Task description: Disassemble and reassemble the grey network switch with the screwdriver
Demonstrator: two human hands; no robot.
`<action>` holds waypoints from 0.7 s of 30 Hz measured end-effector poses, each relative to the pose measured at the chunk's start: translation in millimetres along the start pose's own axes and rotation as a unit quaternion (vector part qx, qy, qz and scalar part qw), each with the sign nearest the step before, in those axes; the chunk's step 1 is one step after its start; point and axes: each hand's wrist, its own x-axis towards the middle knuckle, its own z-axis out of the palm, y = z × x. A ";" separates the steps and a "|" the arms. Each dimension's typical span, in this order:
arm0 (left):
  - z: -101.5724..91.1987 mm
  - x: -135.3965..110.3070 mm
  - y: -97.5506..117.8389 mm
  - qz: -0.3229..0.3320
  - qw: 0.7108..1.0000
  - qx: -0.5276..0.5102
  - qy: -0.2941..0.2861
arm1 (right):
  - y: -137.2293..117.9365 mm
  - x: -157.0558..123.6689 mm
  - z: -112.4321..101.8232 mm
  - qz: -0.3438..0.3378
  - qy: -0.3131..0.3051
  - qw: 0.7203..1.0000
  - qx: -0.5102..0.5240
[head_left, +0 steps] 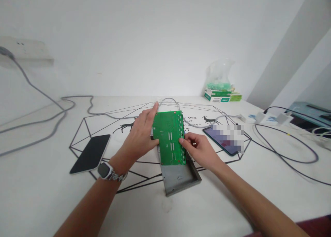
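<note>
A green circuit board (169,137) is held tilted above a grey metal case (176,180), covering the case's far part. My left hand (142,130) grips the board's left edge, thumb on its face and the index finger stretched upward. On the right edge, beside a row of connectors, my right hand (198,149) pinches the board between thumb and curled fingers. The case lies on the white table with its near end and right side wall showing. What sits under the board is hidden.
A dark-screened phone (91,153) lies left, another phone (224,140) right. Grey cable (100,112) runs along the back. A power strip (266,118) with plugs and black cable (284,157) is at right. Small boxes (218,95) under a plastic bag (219,76) stand by the wall.
</note>
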 end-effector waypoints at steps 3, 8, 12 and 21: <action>-1.2 1.2 1.6 0.003 1.000 -0.017 0.001 | 1.2 1.5 -0.7 0.027 -0.046 0.997 0.064; 1.1 -0.4 -0.8 -0.021 0.997 -0.066 0.017 | -2.1 3.0 -1.1 0.084 -0.086 0.976 0.179; -1.4 -3.1 -0.7 -0.087 0.987 -0.133 -0.019 | -4.1 3.4 -1.4 0.076 -0.082 0.973 0.202; -13.2 -2.6 9.0 -0.186 0.870 -0.441 -0.118 | -9.8 4.7 -3.0 0.074 -0.055 0.971 0.219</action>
